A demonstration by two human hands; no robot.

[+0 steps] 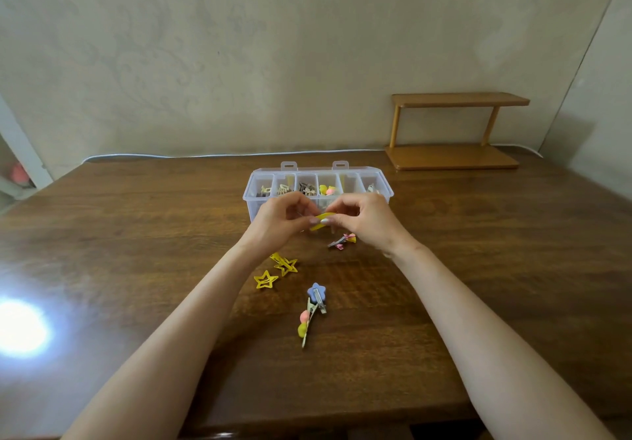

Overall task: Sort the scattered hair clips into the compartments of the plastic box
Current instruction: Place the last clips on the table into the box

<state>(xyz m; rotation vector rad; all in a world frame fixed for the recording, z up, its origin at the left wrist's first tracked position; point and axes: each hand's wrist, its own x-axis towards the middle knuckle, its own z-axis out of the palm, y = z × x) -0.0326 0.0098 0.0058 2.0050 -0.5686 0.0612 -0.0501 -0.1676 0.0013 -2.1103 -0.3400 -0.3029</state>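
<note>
Both hands meet just in front of the plastic box (385, 189), the left hand (282, 222) and right hand (364, 220) each pinching an end of a yellow clip (324, 216) whose ends the fingers hide; the hands cover part of the box's near wall, and its small contents are hard to make out; star clips (266, 279), a blue clip (316, 292) and a pink clip (341, 242) lie loose on the tabletop (136, 234)

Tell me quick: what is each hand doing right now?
Left hand: closed, pinching one end of the yellow clip.
Right hand: closed, pinching the other end of the same clip.
</note>
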